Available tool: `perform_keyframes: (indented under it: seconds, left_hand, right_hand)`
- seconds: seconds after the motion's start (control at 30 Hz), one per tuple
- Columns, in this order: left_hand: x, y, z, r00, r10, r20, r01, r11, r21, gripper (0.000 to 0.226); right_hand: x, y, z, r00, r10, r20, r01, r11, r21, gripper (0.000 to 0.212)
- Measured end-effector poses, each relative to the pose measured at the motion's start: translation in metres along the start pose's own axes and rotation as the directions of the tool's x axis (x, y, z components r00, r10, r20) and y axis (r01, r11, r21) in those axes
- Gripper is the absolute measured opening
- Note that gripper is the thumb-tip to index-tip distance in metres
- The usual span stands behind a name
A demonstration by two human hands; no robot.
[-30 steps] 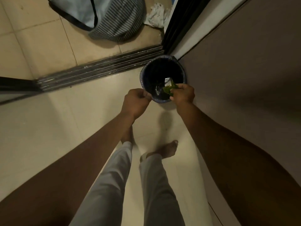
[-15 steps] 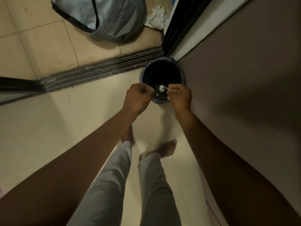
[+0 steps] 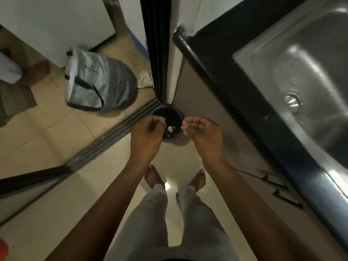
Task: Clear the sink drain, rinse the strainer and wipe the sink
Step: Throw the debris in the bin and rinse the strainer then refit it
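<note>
My left hand (image 3: pixel 147 134) hovers over the left rim of a small dark blue bin (image 3: pixel 170 141) on the floor. Its fingers are curled under, and its palm is hidden. To the right of the bin, my right hand (image 3: pixel 202 133) has loosely bent fingers, and nothing shows in them. Shiny scraps (image 3: pixel 170 129) lie inside the bin. The steel sink (image 3: pixel 310 59) fills the upper right, and its drain (image 3: pixel 292 101) glints in the bowl. I cannot make out a strainer.
A dark counter edge (image 3: pixel 216 72) and brown cabinet fronts with black handles (image 3: pixel 288 198) run along the right. A sliding-door track (image 3: pixel 113 132) crosses the floor on the left. Beyond it lie a striped grey bag (image 3: pixel 98 81) and a white rag (image 3: pixel 145 78). My bare feet stand below the bin.
The green scrap that my right hand pinched over the bin is gone from it. Both hands have lifted away from the bin, and the view has risen to take in the sink.
</note>
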State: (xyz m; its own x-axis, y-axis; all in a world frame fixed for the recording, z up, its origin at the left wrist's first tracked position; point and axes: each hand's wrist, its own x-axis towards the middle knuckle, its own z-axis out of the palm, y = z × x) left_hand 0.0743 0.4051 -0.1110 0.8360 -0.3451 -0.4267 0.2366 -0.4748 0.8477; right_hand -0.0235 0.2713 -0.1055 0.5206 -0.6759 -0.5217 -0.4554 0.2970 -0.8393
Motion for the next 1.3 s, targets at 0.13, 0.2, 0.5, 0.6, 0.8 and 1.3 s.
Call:
perform_keyframes:
  seconds: [0.13,0.2,0.5,0.6,0.8,1.3]
  left_hand:
    - [-0.036,0.053,-0.004,0.984,0.169,0.053,-0.173,0.982,0.080,0.016]
    - [-0.056,0.077,-0.004,0.974,0.207,0.091,-0.214,0.974,0.079,0.017]
    - [-0.117,0.153,0.038,0.923,0.295,0.247,-0.307,0.952,0.007,0.008]
    - [-0.130,0.174,0.067,0.892,0.331,0.309,-0.346,0.938,-0.007,0.008]
    - [-0.149,0.210,0.128,0.831,0.396,0.391,-0.407,0.912,-0.058,0.009]
    - [-0.149,0.252,0.239,0.763,0.394,0.513,-0.451,0.892,-0.015,0.013]
  right_hand:
    - [-0.047,-0.046,-0.039,0.999,-0.036,-0.031,0.038,0.996,0.074,0.020]
    - [-0.068,-0.062,-0.060,0.996,-0.059,-0.060,0.064,0.993,0.097,0.020]
    - [-0.120,-0.098,-0.149,0.962,-0.151,-0.229,0.208,0.946,0.247,0.016]
    - [-0.127,-0.101,-0.180,0.946,-0.159,-0.282,0.240,0.930,0.280,0.017]
    - [-0.131,-0.102,-0.246,0.911,-0.184,-0.368,0.306,0.901,0.306,0.016]
    - [-0.109,-0.098,-0.359,0.864,-0.106,-0.492,0.311,0.881,0.356,0.017]
